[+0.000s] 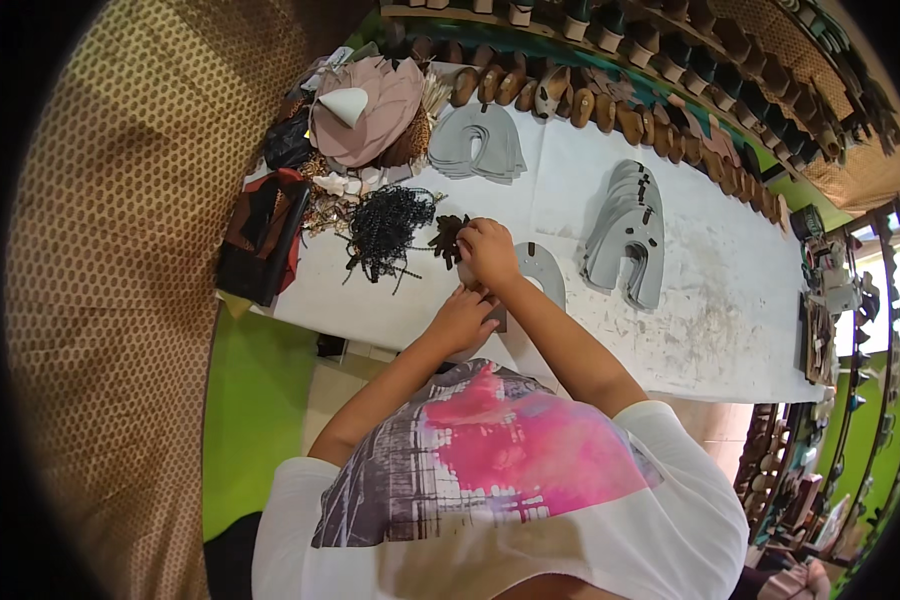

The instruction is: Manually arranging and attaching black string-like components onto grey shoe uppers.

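My right hand (490, 250) is curled at the edge of a small cluster of dark brown pieces (448, 236) on the white table (700, 320), its fingers closed on one of them. Just in front of it, my left hand (460, 320) presses with bent fingers on the near end of a grey horseshoe-shaped cut piece (542, 270) that lies flat between my two hands. Most of that piece's near end is hidden under my hands and right forearm.
A black tangle of straps (390, 225) lies left of my hands. Stacks of grey cut pieces (630, 235) (480, 145) sit further back. Pink pieces with a white cone (370, 110) are at the far left. Brown shoe-shaped forms (590, 105) line the back edge.
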A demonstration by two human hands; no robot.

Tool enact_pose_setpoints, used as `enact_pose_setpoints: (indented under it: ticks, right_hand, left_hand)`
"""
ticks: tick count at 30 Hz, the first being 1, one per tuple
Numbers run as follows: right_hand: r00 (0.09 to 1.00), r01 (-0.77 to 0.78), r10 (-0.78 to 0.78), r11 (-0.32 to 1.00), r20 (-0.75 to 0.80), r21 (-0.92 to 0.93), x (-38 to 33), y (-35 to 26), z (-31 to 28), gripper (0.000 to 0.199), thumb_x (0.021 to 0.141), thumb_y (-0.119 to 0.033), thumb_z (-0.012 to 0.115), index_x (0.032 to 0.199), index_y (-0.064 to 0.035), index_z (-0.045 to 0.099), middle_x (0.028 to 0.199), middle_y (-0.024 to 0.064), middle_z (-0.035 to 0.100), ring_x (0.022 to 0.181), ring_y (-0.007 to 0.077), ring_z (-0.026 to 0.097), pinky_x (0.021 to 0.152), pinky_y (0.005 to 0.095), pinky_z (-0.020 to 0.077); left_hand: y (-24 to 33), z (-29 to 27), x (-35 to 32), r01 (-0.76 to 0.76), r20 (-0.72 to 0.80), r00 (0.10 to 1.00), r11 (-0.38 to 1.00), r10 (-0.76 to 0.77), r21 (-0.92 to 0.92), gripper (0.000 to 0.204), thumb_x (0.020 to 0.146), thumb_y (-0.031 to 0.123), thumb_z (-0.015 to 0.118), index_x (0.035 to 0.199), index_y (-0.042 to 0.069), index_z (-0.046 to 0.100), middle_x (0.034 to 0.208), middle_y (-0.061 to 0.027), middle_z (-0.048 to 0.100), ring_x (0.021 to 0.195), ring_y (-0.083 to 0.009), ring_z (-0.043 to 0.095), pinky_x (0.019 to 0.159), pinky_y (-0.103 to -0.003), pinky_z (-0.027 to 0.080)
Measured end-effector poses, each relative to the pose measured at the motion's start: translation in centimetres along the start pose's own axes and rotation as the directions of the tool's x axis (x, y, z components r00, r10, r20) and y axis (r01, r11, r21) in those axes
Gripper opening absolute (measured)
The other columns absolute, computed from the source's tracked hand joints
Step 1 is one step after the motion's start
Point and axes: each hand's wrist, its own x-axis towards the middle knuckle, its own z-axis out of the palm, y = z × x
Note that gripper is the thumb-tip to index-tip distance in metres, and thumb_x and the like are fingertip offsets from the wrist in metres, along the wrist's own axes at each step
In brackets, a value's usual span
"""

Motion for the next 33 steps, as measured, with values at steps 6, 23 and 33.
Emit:
enact_pose_setpoints:
  ticks: [6,23,33]
  right_hand:
    - [0.871,-0.472,0.49,0.805,0.047,0.358,-2.7,1.6,-3.5,0.016,0.078,-0.018,0.06,0.087,-0.0051,0.064,0.078,0.012,0.063,0.069,0.0269,0.06,0.065,0.0342,0.0482]
    - [0.724,-0.689,0.548,0.572,0.418,0.444,-10.1,4.5,-8.7,0.02,0.082,-0.018,0.061,0.092,-0.0008,0.064,0.08,0.005,0.064,0.069,0.0111,0.058,0.063,0.0252,0.0455]
    - [0.758,-0.651,0.646,0.744,0.088,0.147,-9.7,6.6,-6.3,0.017,0.075,-0.02,0.061,0.079,-0.0051,0.067,0.077,0.0127,0.063,0.075,0.0298,0.059,0.07,0.0383,0.0461]
  left_hand:
    - [-0.9,0.3,0.7,-0.069,-0.247,0.967,0.998,0.066,-0.005,0.027,0.077,0.018,0.059,0.102,0.008,0.063,0.118,-0.0167,0.051,0.113,-0.0371,0.044,0.099,-0.047,0.032]
    - [1.6,0.2,7.1,-0.025,-0.342,0.939,0.983,-0.039,-0.184,0.012,0.071,0.018,0.067,0.077,0.008,0.066,0.109,-0.0111,0.057,0.104,-0.0311,0.049,0.089,-0.04,0.039]
    - [-0.3,2.0,10.3,0.124,-0.234,0.968,0.981,-0.087,0.147,0.051,0.07,0.025,0.068,0.114,0.004,0.054,0.125,-0.0146,0.044,0.115,-0.0316,0.041,0.093,-0.043,0.035]
